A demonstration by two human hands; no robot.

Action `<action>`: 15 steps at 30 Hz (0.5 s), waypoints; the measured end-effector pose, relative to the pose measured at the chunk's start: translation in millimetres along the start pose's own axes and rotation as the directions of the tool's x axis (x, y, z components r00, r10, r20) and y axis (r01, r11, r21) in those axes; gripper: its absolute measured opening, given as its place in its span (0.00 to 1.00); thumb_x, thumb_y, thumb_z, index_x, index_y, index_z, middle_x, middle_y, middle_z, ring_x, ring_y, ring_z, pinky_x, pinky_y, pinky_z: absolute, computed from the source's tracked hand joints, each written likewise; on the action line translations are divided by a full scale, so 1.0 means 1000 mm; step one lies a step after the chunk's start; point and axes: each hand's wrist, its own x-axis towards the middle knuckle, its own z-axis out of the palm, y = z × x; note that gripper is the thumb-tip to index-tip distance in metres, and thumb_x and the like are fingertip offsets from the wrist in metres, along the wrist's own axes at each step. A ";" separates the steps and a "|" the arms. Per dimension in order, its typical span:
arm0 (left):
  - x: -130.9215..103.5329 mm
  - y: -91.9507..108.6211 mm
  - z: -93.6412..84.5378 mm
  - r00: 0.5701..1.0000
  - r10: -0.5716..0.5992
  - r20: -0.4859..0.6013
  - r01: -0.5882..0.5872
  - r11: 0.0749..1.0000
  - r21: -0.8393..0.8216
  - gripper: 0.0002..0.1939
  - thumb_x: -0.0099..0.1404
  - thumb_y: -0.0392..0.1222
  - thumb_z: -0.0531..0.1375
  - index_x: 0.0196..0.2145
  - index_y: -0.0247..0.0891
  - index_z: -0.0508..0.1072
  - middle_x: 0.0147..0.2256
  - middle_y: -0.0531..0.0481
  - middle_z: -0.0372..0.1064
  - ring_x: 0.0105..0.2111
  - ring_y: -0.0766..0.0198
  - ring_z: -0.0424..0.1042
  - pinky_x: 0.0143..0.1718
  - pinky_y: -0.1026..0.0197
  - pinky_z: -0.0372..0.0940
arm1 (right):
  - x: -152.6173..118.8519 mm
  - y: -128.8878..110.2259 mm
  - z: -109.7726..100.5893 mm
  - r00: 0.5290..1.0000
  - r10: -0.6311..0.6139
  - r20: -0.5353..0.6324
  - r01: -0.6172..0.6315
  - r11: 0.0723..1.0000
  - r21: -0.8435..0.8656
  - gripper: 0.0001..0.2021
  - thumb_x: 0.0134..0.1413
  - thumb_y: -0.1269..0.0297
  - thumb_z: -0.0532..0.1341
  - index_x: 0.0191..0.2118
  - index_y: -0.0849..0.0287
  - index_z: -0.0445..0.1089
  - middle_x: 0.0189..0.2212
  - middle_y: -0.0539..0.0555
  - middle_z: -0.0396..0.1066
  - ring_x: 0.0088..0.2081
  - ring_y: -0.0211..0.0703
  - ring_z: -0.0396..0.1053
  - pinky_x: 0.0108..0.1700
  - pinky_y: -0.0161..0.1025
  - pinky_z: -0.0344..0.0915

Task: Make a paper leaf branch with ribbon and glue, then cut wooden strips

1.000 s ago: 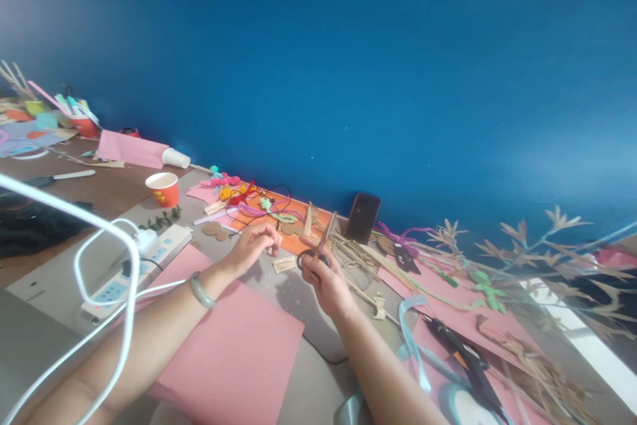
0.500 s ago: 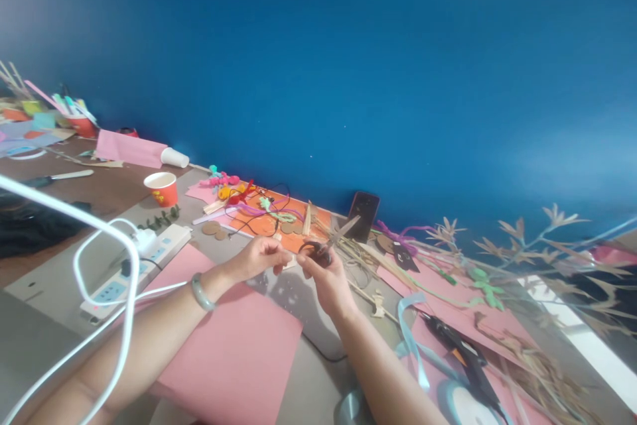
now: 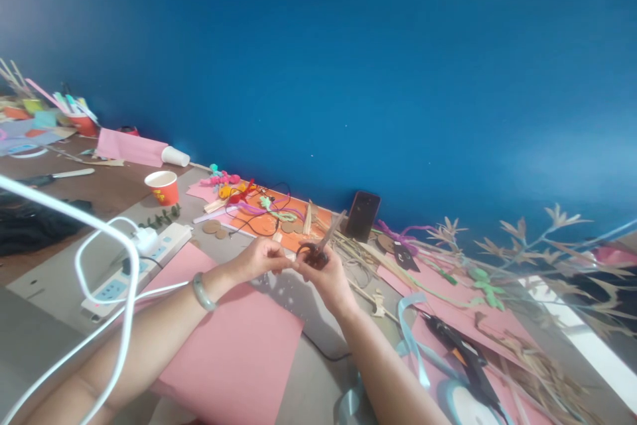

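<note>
My right hand (image 3: 326,279) is closed on a pair of scissors (image 3: 328,234) with dark handles, the blades pointing up and away to the right. Its thumb and fingertips meet those of my left hand (image 3: 261,259), which is closed in a pinch. Something small and pale shows at the fingertips, too small to name. A bangle (image 3: 202,294) circles my left wrist. Below both hands lie a pink sheet (image 3: 239,352) and a grey rounded object (image 3: 318,319) with a dark cord.
A white power strip (image 3: 134,272) with a looping white cable lies left, near a red paper cup (image 3: 163,189). A phone (image 3: 363,216) leans on the blue wall. To the right are a black glue gun (image 3: 462,352), light-blue ribbon (image 3: 411,332) and dried branches (image 3: 542,239).
The scissor blades have come together and turned a little more upright. Both hands stay almost in place, fingertips still meeting.
</note>
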 end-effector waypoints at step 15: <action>0.006 -0.016 0.002 0.998 -0.036 0.049 0.044 0.983 -0.177 0.19 0.51 0.52 0.66 0.17 0.33 0.71 0.16 0.51 0.66 0.17 0.71 0.60 0.19 0.67 0.51 | -0.002 0.000 -0.001 0.986 0.008 0.169 -0.026 0.994 0.103 0.18 0.39 0.62 0.72 0.38 0.60 0.70 0.23 0.46 0.66 0.20 0.32 0.59 0.23 0.33 0.58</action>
